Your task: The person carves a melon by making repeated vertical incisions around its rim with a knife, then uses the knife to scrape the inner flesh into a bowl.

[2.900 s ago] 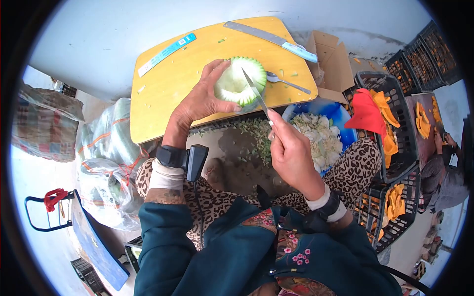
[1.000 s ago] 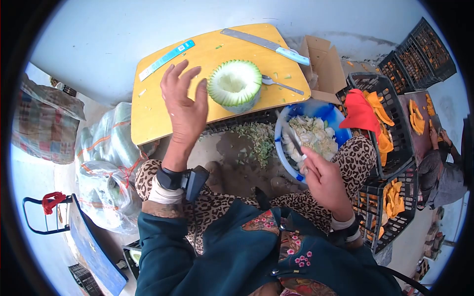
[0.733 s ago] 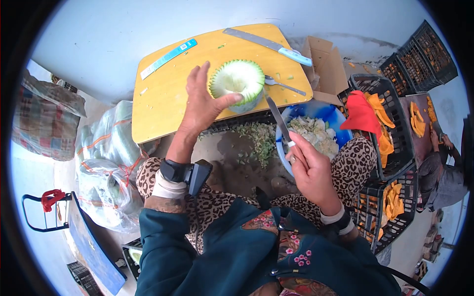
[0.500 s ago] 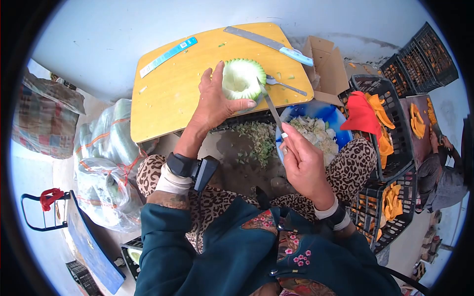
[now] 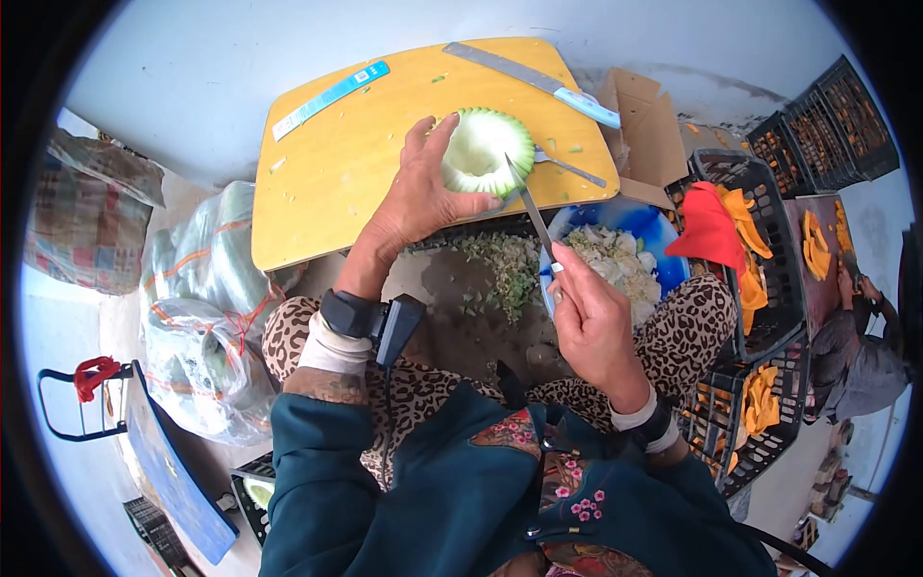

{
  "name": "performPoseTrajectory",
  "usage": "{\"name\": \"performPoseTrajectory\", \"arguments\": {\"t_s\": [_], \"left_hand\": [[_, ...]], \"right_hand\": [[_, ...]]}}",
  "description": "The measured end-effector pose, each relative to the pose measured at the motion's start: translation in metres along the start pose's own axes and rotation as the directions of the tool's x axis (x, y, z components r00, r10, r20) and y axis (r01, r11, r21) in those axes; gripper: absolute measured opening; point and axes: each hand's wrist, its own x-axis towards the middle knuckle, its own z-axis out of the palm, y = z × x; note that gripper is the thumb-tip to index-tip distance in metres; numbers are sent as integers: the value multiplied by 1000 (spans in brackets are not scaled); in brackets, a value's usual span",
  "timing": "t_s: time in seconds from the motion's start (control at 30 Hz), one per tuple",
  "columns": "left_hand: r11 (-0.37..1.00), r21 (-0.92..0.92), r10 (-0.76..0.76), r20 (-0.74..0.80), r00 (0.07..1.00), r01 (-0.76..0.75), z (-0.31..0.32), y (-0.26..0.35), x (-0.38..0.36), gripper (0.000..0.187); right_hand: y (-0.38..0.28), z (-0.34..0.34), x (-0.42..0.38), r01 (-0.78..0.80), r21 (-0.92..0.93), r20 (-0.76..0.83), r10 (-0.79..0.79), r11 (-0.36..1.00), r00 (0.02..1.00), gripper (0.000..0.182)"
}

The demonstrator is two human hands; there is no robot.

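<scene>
A hollowed pale green melon (image 5: 486,144) with a notched, scalloped rim sits on the yellow table (image 5: 336,183) near its front edge. My left hand (image 5: 421,192) is closed around its left and near side, thumb along the front. In my right hand (image 5: 594,313) is a small paring knife (image 5: 531,213), its blade crossing the near right part of the rim and its tip over the hollow. Just right of the melon lies a metal fork or spoon (image 5: 577,171), its head partly hidden. A large knife (image 5: 510,69) with a light blue handle rests at the back.
A blue-and-white packaged strip (image 5: 332,99) lies at the back left. Below the table's right front, a blue basin (image 5: 665,252) holds pale scraps. Black crates (image 5: 784,313) with orange pieces and a red cloth (image 5: 710,229) stand right. Another person (image 5: 860,337) works at far right.
The view has shifted slightly. The knife tip has moved a little farther in over the melon's hollow. Both hands keep their holds.
</scene>
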Motion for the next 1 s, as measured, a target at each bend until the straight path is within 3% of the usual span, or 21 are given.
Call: {"name": "performPoseTrajectory", "arguments": {"t_s": [0.4,0.73,1.0], "left_hand": [[999,52,13,9,1000,-13,1,-1,-2,116],[1000,-20,13,-13,1000,-13,2,0,-3,116],[999,-41,-12,-10,1000,12,0,-2,-3,112]], "right_hand": [[-6,-1,-1,-12,-27,26,13,1000,1000,47],[-22,1,-5,-20,-111,58,26,994,998,53],[-23,5,2,-24,-63,55,28,998,998,52]]}}
